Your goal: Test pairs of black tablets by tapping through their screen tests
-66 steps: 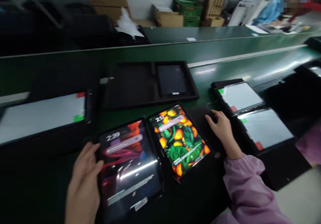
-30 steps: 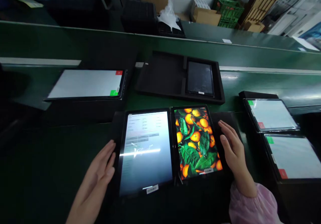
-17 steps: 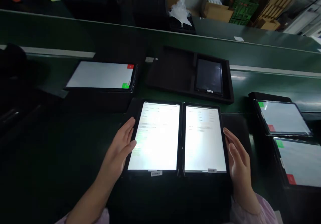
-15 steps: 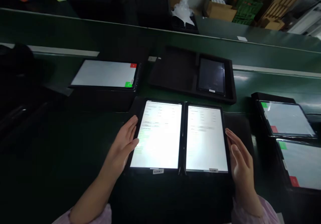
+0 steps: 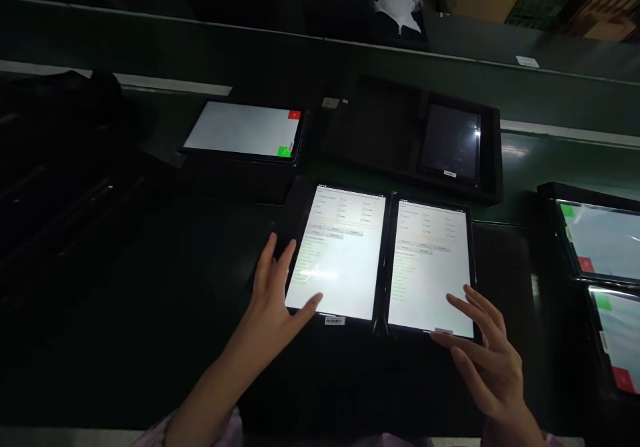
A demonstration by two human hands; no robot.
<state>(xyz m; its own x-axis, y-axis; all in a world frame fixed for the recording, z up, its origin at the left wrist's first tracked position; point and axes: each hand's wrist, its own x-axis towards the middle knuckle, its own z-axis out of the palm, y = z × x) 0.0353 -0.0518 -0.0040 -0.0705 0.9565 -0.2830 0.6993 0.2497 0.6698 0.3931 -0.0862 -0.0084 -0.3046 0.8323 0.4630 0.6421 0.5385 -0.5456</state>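
Note:
Two lit tablets lie side by side in front of me, each showing a page of checkboxes, grey buttons and green text. At the lower left corner of the left tablet is my left hand, its fingers spread and the thumb over the screen's edge. My right hand hovers at the lower right corner of the right tablet, fingers apart and partly over the screen. Neither hand grips anything. Whether the fingertips touch the glass I cannot tell. A small barcode label sits on the left tablet's bottom bezel.
Behind lies a tablet with a white screen and red and green corners. A dark tablet rests in a black tray. Two more white-screen tablets are at the right. Crumpled clear plastic lies at the back.
My hands have left the tablets' outer sides and spread over their lower corners. The left screen now shows ticked boxes, and more green text shows on the right. The view has shifted left.

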